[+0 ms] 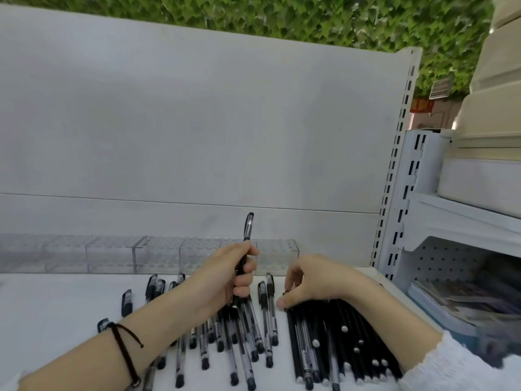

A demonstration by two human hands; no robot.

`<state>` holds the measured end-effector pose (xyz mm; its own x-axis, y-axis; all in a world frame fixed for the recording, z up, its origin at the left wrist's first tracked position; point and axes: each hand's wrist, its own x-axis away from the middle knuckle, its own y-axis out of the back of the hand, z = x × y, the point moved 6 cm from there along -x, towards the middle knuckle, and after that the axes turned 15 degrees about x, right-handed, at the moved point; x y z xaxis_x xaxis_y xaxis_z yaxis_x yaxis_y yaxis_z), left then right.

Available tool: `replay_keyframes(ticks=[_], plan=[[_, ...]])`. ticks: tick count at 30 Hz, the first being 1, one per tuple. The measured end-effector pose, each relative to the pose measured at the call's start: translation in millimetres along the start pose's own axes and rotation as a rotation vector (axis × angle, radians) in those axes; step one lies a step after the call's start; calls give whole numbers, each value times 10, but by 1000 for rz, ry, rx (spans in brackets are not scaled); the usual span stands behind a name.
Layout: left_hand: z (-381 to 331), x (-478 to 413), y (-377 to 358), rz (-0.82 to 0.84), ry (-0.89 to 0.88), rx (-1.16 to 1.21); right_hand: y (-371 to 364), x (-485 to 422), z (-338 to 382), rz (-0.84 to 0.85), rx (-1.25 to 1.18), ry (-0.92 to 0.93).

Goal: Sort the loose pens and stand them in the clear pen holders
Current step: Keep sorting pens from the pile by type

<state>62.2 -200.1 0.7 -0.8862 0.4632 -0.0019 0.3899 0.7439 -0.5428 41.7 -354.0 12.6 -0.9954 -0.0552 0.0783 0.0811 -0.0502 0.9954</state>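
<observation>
My left hand (225, 275) grips a clear-barrelled pen with a black cap (248, 227), held upright above the shelf. Below it lie several loose clear pens with black caps (248, 334), spread over the white shelf (56, 300). My right hand (310, 280) rests with curled fingers on the far end of a pile of several black pens (338, 340); I cannot make out whether it pinches one. A row of clear pen holders (158, 253) stands along the back of the shelf, with no pens showing in them.
A white back panel (197, 122) rises behind the holders. A slotted upright (394, 165) bounds the shelf on the right. Beyond it stands another shelf unit (465, 221) with beige boxes and papers. Green foliage shows above.
</observation>
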Motion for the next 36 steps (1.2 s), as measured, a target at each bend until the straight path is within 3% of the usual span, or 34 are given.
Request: replay_keyframes(ticks=[5, 7, 15, 18, 22, 27, 36], plan=[[-22, -34, 40, 1, -28, 37, -21, -20, 10, 23, -109, 3], [-16, -39, 41, 10, -29, 53, 17, -34, 18, -40, -220, 17], [49, 28, -99, 121, 75, -24, 318, 39, -32, -337, -957, 106], [86, 76, -163, 199, 114, -72, 380, 49, 37, -399, -1086, 152], [77, 115, -192, 254, 137, -39, 411, 75, 118, -481, -1032, 184], [52, 88, -128, 202, 130, -63, 409, 54, 82, -462, -950, 171], [4, 75, -116, 199, 70, 6, 304, 86, -97, -266, -212, 168]])
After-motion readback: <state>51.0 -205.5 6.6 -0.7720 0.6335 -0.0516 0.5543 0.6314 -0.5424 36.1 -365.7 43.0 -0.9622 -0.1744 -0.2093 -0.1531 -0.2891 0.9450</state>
